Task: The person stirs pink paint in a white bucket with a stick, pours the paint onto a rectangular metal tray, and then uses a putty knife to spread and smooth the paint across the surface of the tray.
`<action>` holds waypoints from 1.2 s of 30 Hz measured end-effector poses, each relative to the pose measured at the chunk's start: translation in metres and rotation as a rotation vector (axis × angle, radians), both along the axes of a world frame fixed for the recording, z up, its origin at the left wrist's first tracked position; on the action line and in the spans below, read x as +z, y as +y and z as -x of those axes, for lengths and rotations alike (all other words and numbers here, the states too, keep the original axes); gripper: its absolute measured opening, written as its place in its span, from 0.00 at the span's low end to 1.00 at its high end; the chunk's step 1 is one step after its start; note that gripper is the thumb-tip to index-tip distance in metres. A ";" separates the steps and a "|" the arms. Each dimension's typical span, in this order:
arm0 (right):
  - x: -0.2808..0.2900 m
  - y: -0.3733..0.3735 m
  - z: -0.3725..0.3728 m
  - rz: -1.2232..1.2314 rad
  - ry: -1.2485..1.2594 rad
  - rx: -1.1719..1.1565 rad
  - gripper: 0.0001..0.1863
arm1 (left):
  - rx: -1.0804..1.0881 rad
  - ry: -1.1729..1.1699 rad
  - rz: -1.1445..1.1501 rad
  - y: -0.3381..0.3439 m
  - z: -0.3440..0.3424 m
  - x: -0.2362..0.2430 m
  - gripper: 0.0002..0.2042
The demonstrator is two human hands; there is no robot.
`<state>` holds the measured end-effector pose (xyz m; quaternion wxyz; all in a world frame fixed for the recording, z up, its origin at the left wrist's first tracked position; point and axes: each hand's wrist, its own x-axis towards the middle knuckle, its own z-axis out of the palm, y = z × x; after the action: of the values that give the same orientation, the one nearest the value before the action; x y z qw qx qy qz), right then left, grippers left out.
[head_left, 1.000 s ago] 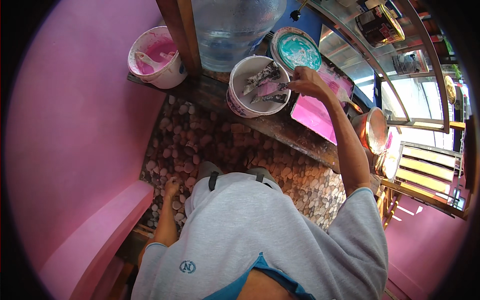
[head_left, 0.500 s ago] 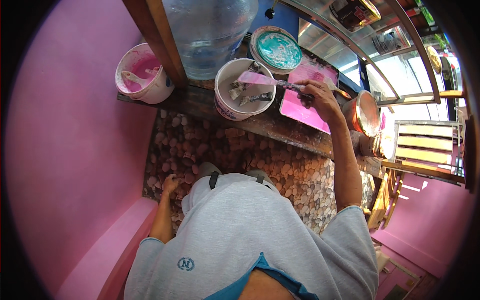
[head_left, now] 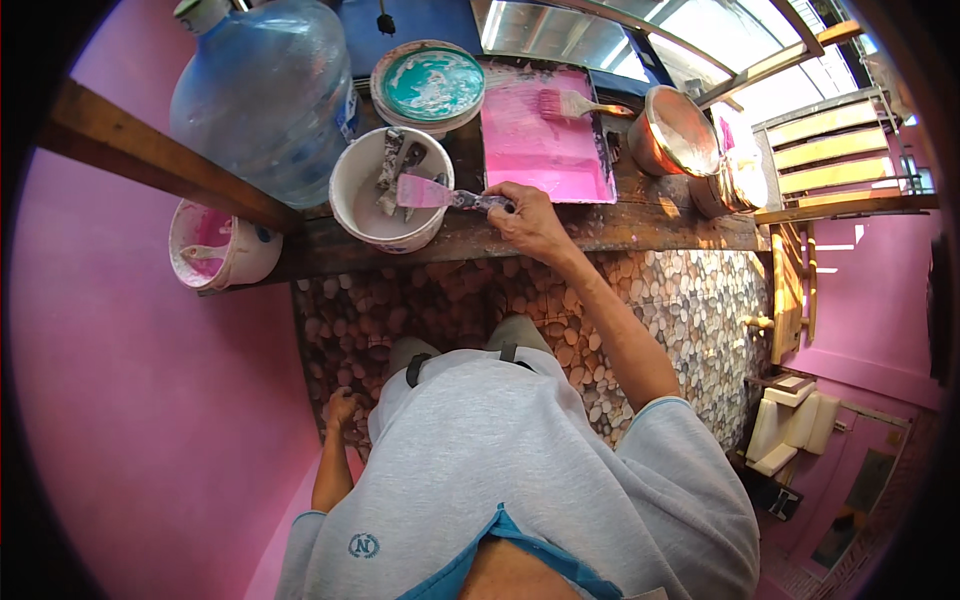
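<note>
My right hand (head_left: pixel 532 222) is closed round the dark handle of a putty knife (head_left: pixel 425 192), whose flat blade is smeared with pink paint. The blade points left, over the right side of a white bucket (head_left: pixel 345 212). Inside that bucket stand a few other paint-crusted scrapers (head_left: pixel 392 160), leaning against its wall, above a pale, whitish bottom. Down by the pink wall hangs my left hand (head_left: pixel 342 408), its fingers curled and nothing seen sticking out of them.
On the dark wooden bench (head_left: pixel 590 232) lie a pink-coated paint tray (head_left: pixel 545 175) and a paintbrush (head_left: pixel 575 104). A green-lidded tub (head_left: pixel 432 85), a big water bottle (head_left: pixel 265 100) and a rusty paint can (head_left: pixel 675 135) stand around. A pink-stained bucket (head_left: pixel 240 250) is beside a slanting wooden post (head_left: pixel 165 155).
The view has turned, so the bench appears shifted left. My right hand has brought the putty knife lower, its blade now nearer the bucket's right side. My left hand still hangs by the wall.
</note>
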<state>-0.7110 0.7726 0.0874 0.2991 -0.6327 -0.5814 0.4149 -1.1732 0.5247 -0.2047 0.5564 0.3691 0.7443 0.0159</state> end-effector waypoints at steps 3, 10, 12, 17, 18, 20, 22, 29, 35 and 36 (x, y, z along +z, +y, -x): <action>0.010 -0.008 -0.038 0.073 0.247 -0.114 0.13 | 0.076 -0.020 -0.052 0.017 -0.031 -0.009 0.22; 0.001 -0.002 -0.217 0.032 0.285 -0.325 0.11 | 0.290 -0.206 -0.129 0.048 -0.183 -0.003 0.23; -0.016 0.013 -0.274 -0.039 0.141 -0.307 0.11 | 0.365 -0.228 -0.117 0.068 -0.243 0.008 0.22; -0.051 0.055 -0.351 -0.226 -0.349 -0.117 0.15 | 0.204 -0.198 -0.360 0.110 -0.356 0.031 0.19; -0.057 0.061 -0.354 -0.183 -0.426 -0.049 0.15 | 0.209 -0.191 -0.352 0.111 -0.369 0.038 0.19; -0.062 0.071 -0.346 -0.122 -0.458 -0.010 0.15 | 0.131 -0.130 -0.396 0.106 -0.382 0.051 0.18; -0.064 0.078 -0.334 -0.080 -0.507 0.034 0.16 | 0.096 -0.074 -0.396 0.094 -0.384 0.056 0.18; -0.071 0.112 -0.272 -0.126 -0.488 0.186 0.16 | 0.042 0.063 -0.117 0.048 -0.351 0.057 0.20; -0.063 0.126 -0.233 -0.168 -0.364 0.223 0.16 | 0.140 -0.010 -0.121 -0.004 -0.290 0.001 0.23; -0.065 0.124 -0.230 -0.197 -0.337 0.216 0.16 | 0.150 -0.012 -0.122 -0.004 -0.287 0.000 0.23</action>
<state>-0.4810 0.8970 0.0226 0.2119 -0.5948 -0.7255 0.2740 -0.8865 0.5207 -0.2049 0.5345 0.3455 0.7641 0.1050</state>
